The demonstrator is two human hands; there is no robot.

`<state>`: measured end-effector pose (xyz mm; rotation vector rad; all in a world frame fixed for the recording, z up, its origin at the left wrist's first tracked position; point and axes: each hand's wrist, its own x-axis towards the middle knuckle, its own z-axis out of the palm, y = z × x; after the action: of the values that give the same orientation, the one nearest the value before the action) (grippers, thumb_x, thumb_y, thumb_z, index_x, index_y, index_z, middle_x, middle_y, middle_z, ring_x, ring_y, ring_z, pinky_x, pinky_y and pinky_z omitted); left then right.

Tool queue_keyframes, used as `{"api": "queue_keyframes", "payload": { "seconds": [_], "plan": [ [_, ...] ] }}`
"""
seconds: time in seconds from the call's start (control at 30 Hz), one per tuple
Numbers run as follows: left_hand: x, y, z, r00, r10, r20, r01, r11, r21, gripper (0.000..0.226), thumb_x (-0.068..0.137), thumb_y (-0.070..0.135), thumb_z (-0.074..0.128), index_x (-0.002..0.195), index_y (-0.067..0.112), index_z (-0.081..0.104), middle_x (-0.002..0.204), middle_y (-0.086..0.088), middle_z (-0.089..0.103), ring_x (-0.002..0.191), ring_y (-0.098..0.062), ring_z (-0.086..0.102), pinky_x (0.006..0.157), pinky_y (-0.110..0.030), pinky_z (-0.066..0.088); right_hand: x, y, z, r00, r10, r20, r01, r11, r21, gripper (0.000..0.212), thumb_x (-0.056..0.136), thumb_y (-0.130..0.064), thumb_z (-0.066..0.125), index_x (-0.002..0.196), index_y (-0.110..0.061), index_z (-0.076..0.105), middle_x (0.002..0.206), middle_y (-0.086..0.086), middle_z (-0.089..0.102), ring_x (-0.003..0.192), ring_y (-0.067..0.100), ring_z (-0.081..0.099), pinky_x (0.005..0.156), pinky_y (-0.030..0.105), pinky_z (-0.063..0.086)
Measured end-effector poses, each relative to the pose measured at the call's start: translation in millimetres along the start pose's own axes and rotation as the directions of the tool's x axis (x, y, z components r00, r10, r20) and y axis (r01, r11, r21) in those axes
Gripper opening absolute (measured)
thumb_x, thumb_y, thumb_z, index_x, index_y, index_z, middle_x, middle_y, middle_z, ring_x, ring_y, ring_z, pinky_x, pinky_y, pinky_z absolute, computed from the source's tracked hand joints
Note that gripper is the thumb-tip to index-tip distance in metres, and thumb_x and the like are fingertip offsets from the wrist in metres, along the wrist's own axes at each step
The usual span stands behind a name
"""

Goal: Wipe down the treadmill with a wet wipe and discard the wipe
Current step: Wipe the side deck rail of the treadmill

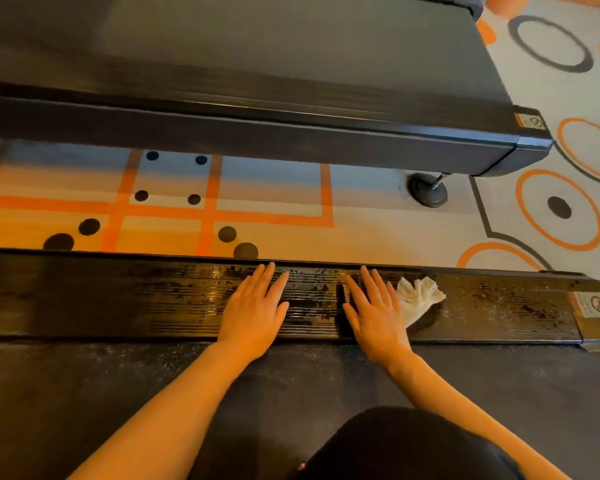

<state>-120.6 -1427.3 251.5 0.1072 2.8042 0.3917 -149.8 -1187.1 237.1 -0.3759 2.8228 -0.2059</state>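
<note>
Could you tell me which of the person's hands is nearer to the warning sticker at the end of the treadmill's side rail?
Right. The right hand lies flat on the wet wipe, partway toward the warning sticker; the left hand rests farther along the side rail.

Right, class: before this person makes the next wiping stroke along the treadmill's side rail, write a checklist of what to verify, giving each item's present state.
1. Wet wipe lies on the side rail: ok.
2. Right hand covers the wipe's edge with flat fingers: ok.
3. Left hand rests flat on the rail, off the wipe: ok.
4. Rail around the hands looks wet and streaked: ok.
5. Rail's far left end looks dull, perhaps not yet wiped: cannot tell.
6. Bin for the wipe in view: not ok.
</note>
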Motion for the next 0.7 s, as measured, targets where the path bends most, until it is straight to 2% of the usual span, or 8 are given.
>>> {"api": "queue_keyframes", "payload": {
  "seconds": [0.17, 0.33, 0.47, 0.53, 0.7],
  "plan": [
    [17.5, 11.6, -1.5, 0.995, -0.065, 0.078, 0.071, 0.994, -0.081, 0.056, 0.106, 0.043, 0.028, 0.156, 0.022, 0.016, 0.164, -0.006, 0.011, 0.151, -0.023, 0.008, 0.120, -0.037, 0.013, -4.6, -17.6, -11.6, 0.999, 0.032, 0.021, -0.032, 0.999, -0.005, 0.073, 0.095, -0.060, 0.008, 0.155, -0.023, 0.027, 0.164, 0.007, 0.015, 0.152, 0.025, 0.006, 0.117, 0.034, -0.006],
    [25.1, 36.0, 1.7, 0.989, 0.070, 0.127, -0.062, 0.996, -0.063, 0.059, 0.105, 0.041, 0.034, 0.157, 0.022, 0.012, 0.164, -0.008, 0.006, 0.151, -0.025, 0.004, 0.121, -0.039, 0.010, -17.6, -23.6, -32.9, 0.993, 0.114, 0.024, -0.114, 0.993, -0.020, 0.057, 0.105, -0.045, 0.032, 0.156, -0.021, 0.023, 0.165, 0.005, 0.010, 0.152, 0.023, 0.002, 0.121, 0.035, -0.001],
    [16.3, 25.2, 4.8, 0.957, 0.187, 0.222, -0.189, 0.982, -0.014, 0.059, 0.106, 0.039, 0.031, 0.157, 0.019, 0.009, 0.164, -0.010, 0.002, 0.151, -0.028, 0.001, 0.122, -0.041, 0.008, -35.0, -30.2, -41.1, 0.979, 0.202, 0.021, -0.199, 0.976, -0.086, 0.057, 0.105, -0.042, 0.037, 0.155, -0.016, 0.027, 0.163, 0.007, 0.020, 0.152, 0.025, 0.011, 0.122, 0.037, 0.006],
    [17.5, 24.4, -1.5, 0.947, 0.202, 0.251, -0.198, 0.979, -0.041, 0.059, 0.106, 0.040, 0.030, 0.157, 0.019, 0.010, 0.164, -0.011, 0.002, 0.151, -0.029, 0.001, 0.122, -0.042, 0.008, -44.7, -34.5, -42.2, 0.968, 0.249, 0.031, -0.244, 0.963, -0.114, 0.057, 0.105, -0.042, 0.037, 0.155, -0.016, 0.027, 0.162, 0.008, 0.022, 0.151, 0.026, 0.013, 0.122, 0.038, 0.009],
    [22.3, 41.4, -21.9, 0.957, 0.213, 0.196, -0.184, 0.970, -0.158, 0.058, 0.105, 0.041, 0.032, 0.156, 0.019, 0.015, 0.164, -0.011, 0.006, 0.151, -0.030, 0.006, 0.120, -0.043, 0.016, -74.0, -44.1, -61.4, 0.940, 0.337, 0.058, -0.317, 0.924, -0.215, 0.059, 0.105, -0.046, 0.034, 0.157, -0.019, 0.021, 0.164, 0.008, 0.018, 0.151, 0.026, 0.012, 0.122, 0.038, 0.008]
  ]
}}
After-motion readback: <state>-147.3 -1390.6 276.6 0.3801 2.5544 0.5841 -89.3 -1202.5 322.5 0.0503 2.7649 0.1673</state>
